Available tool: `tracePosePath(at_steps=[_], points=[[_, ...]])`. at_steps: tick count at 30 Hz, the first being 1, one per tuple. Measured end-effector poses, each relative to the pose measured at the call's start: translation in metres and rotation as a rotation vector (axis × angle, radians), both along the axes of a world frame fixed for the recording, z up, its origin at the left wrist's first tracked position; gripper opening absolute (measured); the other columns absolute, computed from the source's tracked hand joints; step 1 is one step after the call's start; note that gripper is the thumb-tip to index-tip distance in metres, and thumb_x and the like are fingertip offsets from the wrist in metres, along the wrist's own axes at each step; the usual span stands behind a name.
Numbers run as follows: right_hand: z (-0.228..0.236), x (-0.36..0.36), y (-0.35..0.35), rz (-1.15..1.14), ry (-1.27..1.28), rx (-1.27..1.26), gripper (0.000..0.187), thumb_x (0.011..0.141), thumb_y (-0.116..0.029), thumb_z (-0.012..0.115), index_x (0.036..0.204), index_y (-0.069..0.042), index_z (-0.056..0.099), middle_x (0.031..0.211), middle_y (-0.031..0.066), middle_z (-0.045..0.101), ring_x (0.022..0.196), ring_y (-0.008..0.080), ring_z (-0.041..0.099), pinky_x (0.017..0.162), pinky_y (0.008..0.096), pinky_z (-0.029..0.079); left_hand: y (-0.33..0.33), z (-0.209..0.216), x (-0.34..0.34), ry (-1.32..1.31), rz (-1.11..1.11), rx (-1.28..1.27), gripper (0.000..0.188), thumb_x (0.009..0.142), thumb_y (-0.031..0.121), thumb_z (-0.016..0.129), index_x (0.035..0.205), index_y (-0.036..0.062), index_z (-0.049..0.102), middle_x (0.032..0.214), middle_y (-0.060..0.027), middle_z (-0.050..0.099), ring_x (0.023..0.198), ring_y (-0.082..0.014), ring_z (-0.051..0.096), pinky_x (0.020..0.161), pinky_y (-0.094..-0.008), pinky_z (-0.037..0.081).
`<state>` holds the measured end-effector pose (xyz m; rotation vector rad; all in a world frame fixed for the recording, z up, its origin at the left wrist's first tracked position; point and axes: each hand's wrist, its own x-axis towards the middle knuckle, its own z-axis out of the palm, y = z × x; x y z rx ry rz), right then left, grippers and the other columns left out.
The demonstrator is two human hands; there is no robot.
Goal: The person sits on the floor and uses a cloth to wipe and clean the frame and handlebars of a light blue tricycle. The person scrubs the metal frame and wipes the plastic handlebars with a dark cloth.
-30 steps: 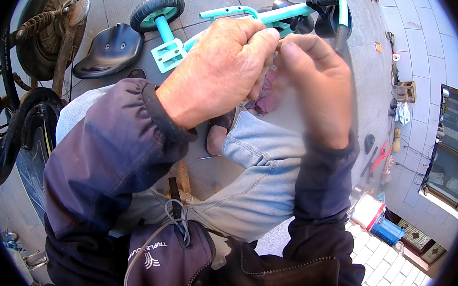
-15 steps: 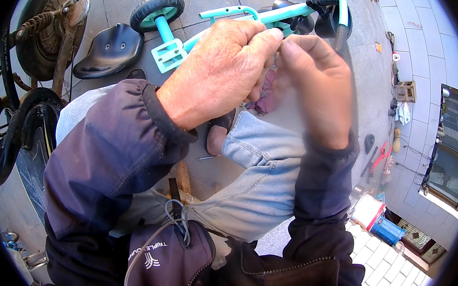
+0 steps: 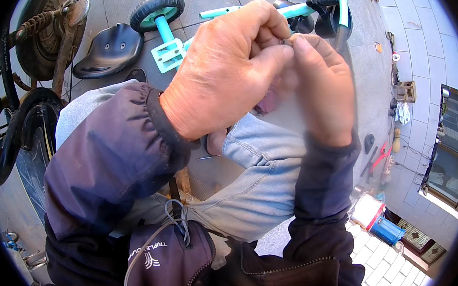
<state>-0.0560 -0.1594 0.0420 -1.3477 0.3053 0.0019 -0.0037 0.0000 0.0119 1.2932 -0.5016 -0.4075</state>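
Tiny dark part [image 3: 285, 42], too small to identify, is sitting between our fingers above the floor [image 3: 371, 82]. Our left hand [image 3: 226, 71] and right hand [image 3: 325, 86] are both pinching it, thumbs against fingers, probably meeting closely because something so small is needing fine control. Beyond them, the teal frame [image 3: 166, 58] is lying with its handlebar [image 3: 342, 5] nearer the floor's right-hand edge.

A turquoise frame [image 3: 295, 11] blocks beyond the hands [image 3: 226, 71]; rightward pavement [image 3: 372, 82] lies open.

Glossy, smooth black plastic-looking seat [image 3: 116, 49] — shiny painted turquoise frame [image 3: 293, 11] — matt denim trousers [image 3: 256, 190], wrinkled cloth sleeves [image 3: 99, 147]
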Motion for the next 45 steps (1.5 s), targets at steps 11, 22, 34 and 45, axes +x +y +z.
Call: tracePosePath(at_steps=[11,22,34,45], points=[[0.000,-0.001,-0.002,0.030,0.006,0.034,0.019,0.096,-0.017,0.064,0.100,0.002,0.064,0.077,0.0072,0.065,0.057,0.0104,0.060,0.049,0.0247,0.052,0.000,-0.004,-0.002,-0.175,0.088,0.048,0.007,0.093,0.003,0.064,0.099,0.0005,0.061,0.078,-0.0022,0.061,0.064,-0.0041,0.055,0.058,-0.0206,0.047],[0.002,-0.001,-0.003,0.067,0.011,-0.007,0.018,0.097,-0.016,0.063,0.098,0.002,0.064,0.077,0.0074,0.064,0.055,0.0101,0.059,0.049,0.0239,0.051,-0.001,-0.005,-0.002,-0.522,0.193,0.248,0.010,0.096,0.009,0.060,0.091,0.0016,0.056,0.068,-0.0083,0.053,0.060,-0.0168,0.054,0.054,-0.0299,0.043],[0.000,-0.002,0.006,0.015,-0.149,-0.287,0.013,0.092,-0.008,0.068,0.099,0.003,0.066,0.077,0.0055,0.066,0.058,0.0070,0.059,0.051,0.0201,0.048,0.004,0.007,0.004,0.369,-0.196,-0.021,0.033,0.103,0.029,0.046,0.085,0.0037,0.056,0.060,0.0005,0.050,0.048,-0.0087,0.050,0.046,-0.0220,0.039],[0.003,-0.002,0.008,-0.012,-0.092,-0.289,0.014,0.093,-0.009,0.066,0.099,0.004,0.065,0.079,0.0067,0.066,0.059,0.0077,0.059,0.051,0.0211,0.049,0.005,0.005,0.004,0.392,-0.200,-0.001,0.032,0.103,0.031,0.046,0.088,0.0056,0.057,0.065,-0.0003,0.054,0.052,-0.0090,0.053,0.049,-0.0219,0.043]])
